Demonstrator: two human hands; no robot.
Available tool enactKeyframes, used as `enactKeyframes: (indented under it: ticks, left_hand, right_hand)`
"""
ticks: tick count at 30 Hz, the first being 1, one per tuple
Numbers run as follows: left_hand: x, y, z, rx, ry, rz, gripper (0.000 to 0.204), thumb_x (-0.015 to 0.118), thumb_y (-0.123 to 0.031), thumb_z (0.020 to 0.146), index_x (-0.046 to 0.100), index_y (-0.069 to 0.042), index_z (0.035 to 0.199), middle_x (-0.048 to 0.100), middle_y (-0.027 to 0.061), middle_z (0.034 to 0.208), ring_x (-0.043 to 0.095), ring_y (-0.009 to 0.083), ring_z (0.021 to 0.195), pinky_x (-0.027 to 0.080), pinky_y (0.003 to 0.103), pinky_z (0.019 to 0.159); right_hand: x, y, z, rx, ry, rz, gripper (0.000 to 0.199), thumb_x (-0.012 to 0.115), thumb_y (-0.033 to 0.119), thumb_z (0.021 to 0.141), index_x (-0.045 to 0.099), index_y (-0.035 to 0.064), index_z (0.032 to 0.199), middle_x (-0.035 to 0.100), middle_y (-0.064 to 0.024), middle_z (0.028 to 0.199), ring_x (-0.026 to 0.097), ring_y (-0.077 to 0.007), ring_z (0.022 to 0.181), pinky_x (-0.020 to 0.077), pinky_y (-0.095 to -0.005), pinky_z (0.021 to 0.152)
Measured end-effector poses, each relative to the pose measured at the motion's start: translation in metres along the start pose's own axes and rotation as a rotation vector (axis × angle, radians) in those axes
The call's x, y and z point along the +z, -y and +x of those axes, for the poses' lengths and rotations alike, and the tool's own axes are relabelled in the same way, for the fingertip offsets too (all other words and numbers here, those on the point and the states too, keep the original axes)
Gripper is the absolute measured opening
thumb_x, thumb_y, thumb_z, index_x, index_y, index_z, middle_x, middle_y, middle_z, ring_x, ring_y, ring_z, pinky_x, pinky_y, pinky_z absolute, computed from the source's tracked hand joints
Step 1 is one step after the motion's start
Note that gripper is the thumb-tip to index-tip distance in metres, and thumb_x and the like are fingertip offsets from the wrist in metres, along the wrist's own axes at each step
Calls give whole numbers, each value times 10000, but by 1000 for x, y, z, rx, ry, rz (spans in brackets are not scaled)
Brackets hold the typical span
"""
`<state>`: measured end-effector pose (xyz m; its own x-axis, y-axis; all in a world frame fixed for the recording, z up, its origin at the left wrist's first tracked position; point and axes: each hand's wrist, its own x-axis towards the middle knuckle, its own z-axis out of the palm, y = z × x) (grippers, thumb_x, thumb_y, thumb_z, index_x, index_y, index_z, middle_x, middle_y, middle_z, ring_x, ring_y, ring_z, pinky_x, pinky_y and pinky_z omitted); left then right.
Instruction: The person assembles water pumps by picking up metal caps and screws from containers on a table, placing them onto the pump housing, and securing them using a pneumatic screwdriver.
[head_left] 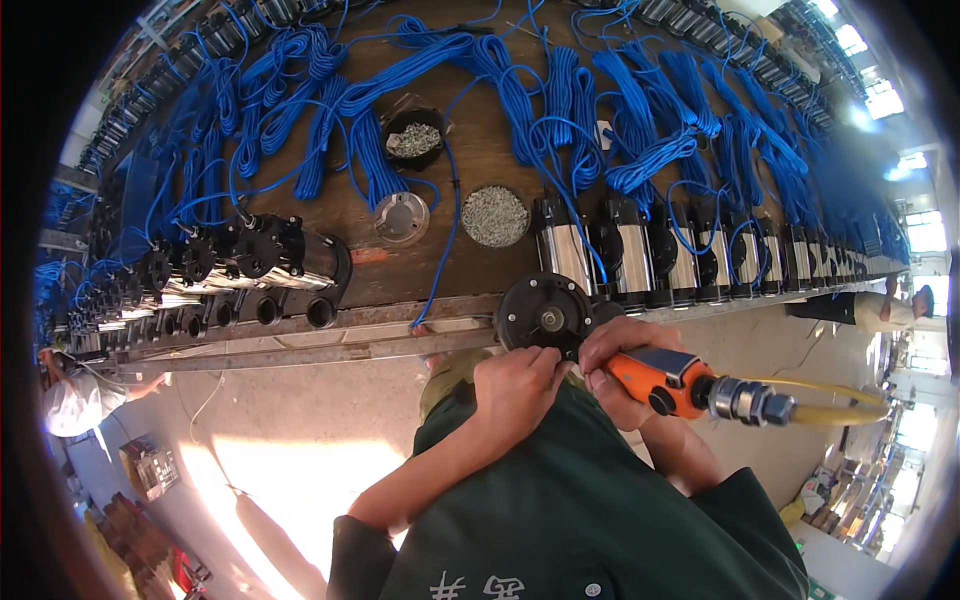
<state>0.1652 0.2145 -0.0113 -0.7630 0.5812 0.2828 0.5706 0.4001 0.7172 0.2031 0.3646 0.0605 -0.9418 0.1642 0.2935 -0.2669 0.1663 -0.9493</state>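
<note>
My right hand is wrapped round an orange air screwdriver, which lies tilted with its tail to the right. A yellow hose runs from its metal coupling. My left hand is closed at the near edge of a black round pump end, fingertips pinched together beside the right hand. Whatever they pinch is too small or hidden to name. The pump end faces me, with several screws round its rim and a shaft in the middle. The screwdriver's tip is hidden by my right hand.
Coiled blue cables cover the wooden bench. A dish of small metal parts, a black bucket and a clear round lid stand there. Steel-bodied pumps line both sides. Other people are at the far left and right.
</note>
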Motion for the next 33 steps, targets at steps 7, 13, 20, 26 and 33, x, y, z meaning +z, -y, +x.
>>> enactKeyframes:
  ticks: [7, 13, 20, 26, 33]
  left_hand:
    - [-1, 0, -2, -15, 16, 17, 182, 715, -201, 748, 562, -111, 711, 534, 22, 614, 583, 217, 577, 433, 364, 475]
    - [-2, -6, 1, -37, 7, 36, 198, 720, -207, 739, 548, -116, 704, 533, 22, 615, 584, 225, 575, 431, 369, 469]
    - [1, -14, 9, -100, 15, 112, 280, 749, -243, 754, 526, -101, 661, 543, 50, 586, 566, 279, 514, 417, 385, 436]
    - [-3, -22, 15, -114, 78, 162, 260, 732, -229, 784, 531, -97, 687, 541, 57, 596, 556, 294, 515, 412, 384, 436]
    - [-14, -11, 17, -29, 222, 134, 151, 729, -192, 787, 638, -103, 868, 642, 83, 749, 622, 292, 634, 487, 369, 534]
  right_hand:
    - [-1, -1, 2, 15, 14, -55, 190, 608, 14, 639, 622, -9, 827, 652, -88, 755, 648, -159, 657, 522, -256, 652]
    - [-3, 19, 2, 196, -34, 78, 277, 588, -9, 656, 603, -12, 933, 646, -70, 763, 640, -132, 677, 516, -246, 652]
    - [-15, 4, -4, -163, -209, 210, 260, 618, 0, 729, 537, -14, 976, 597, -122, 839, 581, -172, 716, 507, -267, 650]
    - [-32, -6, -12, -193, -408, 351, 280, 564, -17, 744, 474, 17, 1006, 520, -124, 817, 538, -152, 600, 486, -240, 557]
    - [-54, -17, -30, -177, -601, 457, 311, 577, 10, 742, 474, 6, 1036, 523, -116, 822, 505, -151, 563, 467, -313, 618]
